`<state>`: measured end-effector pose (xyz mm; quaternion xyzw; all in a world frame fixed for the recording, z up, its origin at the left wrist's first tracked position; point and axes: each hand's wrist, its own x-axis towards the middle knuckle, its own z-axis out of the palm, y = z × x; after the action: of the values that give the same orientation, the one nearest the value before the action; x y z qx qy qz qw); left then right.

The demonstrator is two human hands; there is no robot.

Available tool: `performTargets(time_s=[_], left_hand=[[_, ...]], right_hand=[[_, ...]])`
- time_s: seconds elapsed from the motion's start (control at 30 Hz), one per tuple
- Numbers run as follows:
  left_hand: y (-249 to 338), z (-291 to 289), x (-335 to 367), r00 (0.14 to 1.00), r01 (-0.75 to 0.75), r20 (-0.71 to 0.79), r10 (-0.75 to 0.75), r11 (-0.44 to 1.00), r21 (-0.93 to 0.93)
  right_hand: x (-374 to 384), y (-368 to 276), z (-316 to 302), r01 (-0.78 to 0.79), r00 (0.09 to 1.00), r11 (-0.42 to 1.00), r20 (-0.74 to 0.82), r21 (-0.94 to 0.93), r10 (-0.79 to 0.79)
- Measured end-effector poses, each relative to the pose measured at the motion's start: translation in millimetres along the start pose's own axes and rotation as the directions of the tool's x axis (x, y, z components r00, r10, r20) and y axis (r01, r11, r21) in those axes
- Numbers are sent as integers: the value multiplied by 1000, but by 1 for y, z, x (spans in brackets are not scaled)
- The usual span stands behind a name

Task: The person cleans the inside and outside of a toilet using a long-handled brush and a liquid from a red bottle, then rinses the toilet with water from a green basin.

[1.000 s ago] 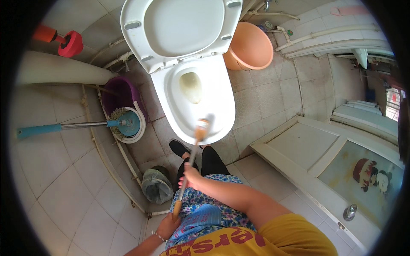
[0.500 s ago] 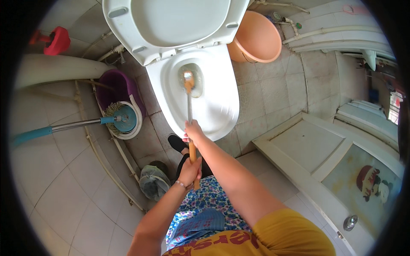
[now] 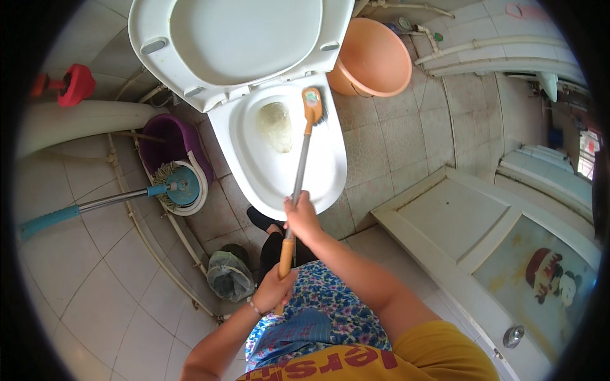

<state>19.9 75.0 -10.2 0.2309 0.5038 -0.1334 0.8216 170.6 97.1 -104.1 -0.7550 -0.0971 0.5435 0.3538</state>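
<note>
A long-handled brush (image 3: 302,162) with an orange head, metal shaft and orange grip is in both my hands. My left hand (image 3: 274,289) is closed round the lower orange grip near my apron. Farther up, my right hand (image 3: 301,214) wraps the metal shaft close to the toilet's front rim. The brush head lies over the right rim of the white toilet (image 3: 248,181), with dark bristles showing at its right side. Yellowish water stands in the bowl, left of the brush head. The toilet's seat and lid (image 3: 244,38) are raised.
A peach bucket (image 3: 375,60) stands right of the toilet. To the left are a purple mop bucket (image 3: 168,143), a blue-handled mop (image 3: 114,200) and a lined trash bin (image 3: 230,276). A red plunger-like thing (image 3: 76,86) is at upper left. A white door (image 3: 451,216) stands at right.
The brush head has come up out of the bowl's water and moved right onto the rim. My left hand has moved down and slightly left; my right hand has shifted slightly right and down.
</note>
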Motion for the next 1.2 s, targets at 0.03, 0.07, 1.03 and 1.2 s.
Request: performTargets(time_s=[0.03, 0.07, 1.03, 1.2], left_hand=[[-4, 3, 1, 1000, 1, -3, -1, 1000, 0], [-11, 5, 0, 998, 56, 17, -57, 997, 45], [-57, -40, -58, 958, 234, 137, -252, 963, 135], [-74, -35, -97, 980, 193, -66, -188, 977, 89]], right_hand=[[4, 5, -7, -18, 1000, 1000, -12, 16, 18], [-3, 14, -10, -31, 999, 999, -14, 17, 31], [-58, 120, 31, -458, 881, 887, 110, -57, 461], [-82, 119, 90, -270, 953, 905, 44, -329, 301]])
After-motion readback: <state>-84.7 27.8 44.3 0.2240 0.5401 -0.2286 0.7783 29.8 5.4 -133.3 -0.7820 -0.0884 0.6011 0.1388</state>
